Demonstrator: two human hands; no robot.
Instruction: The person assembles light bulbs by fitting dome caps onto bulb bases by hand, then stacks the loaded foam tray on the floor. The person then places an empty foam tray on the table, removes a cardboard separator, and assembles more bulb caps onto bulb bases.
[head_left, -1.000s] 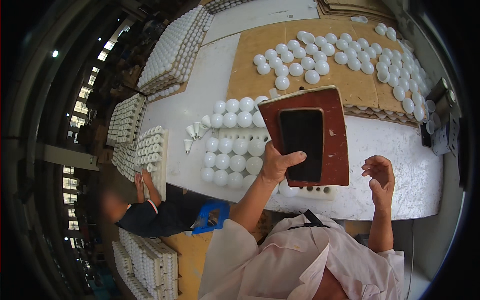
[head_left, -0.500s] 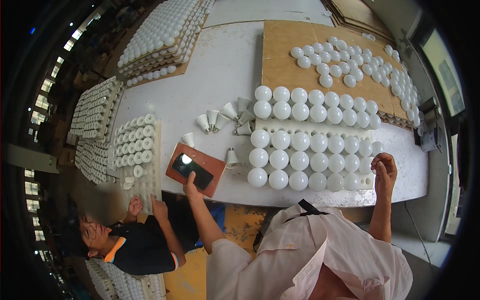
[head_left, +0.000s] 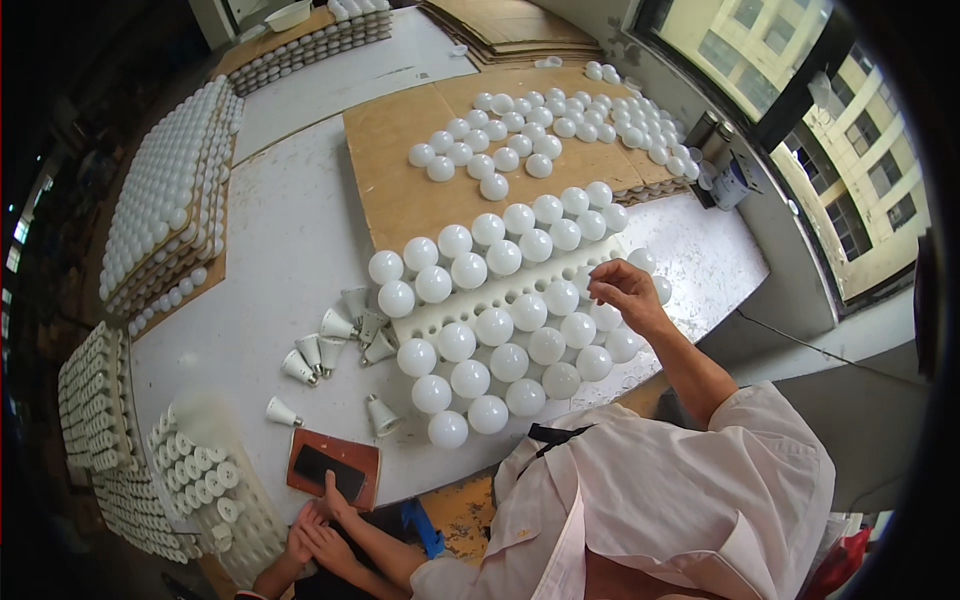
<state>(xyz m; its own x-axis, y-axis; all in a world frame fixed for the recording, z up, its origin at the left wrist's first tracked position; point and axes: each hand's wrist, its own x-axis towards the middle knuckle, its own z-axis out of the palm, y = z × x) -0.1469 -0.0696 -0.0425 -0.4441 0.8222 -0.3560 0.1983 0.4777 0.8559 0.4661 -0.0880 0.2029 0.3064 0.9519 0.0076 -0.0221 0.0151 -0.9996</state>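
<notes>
The right hand (head_left: 625,290) hovers over the white tray (head_left: 455,308), which lies near the middle of the bench (head_left: 290,230), just short of the cardboard sheet (head_left: 390,170). Its thumb and forefinger are pinched together above the tray's right end, beside the bulbs (head_left: 510,335) that stand in rows there. Whether anything small sits in that pinch cannot be made out.

The work looks like handling bulbs one at a time in the tray. To do it well, I would take each bulb by its round top with the fingertips only and lift or set it straight up and down. The neighbours touch each other and a sideways nudge would likely tip them. The bare strip running along the tray between the rows gives the fingers room to come in.

The right forearm reaches from the near edge across the tray, wrist slightly bent, palm turned down and left. The left hand (head_left: 338,497) is well apart at the near left edge, fingers laid loosely open on the brown case (head_left: 365,460) of a phone (head_left: 322,468), gripping nothing. Another person's hand (head_left: 300,540) lies just beside it. Loose cone-shaped bases (head_left: 340,340) stand left of the tray.
</notes>
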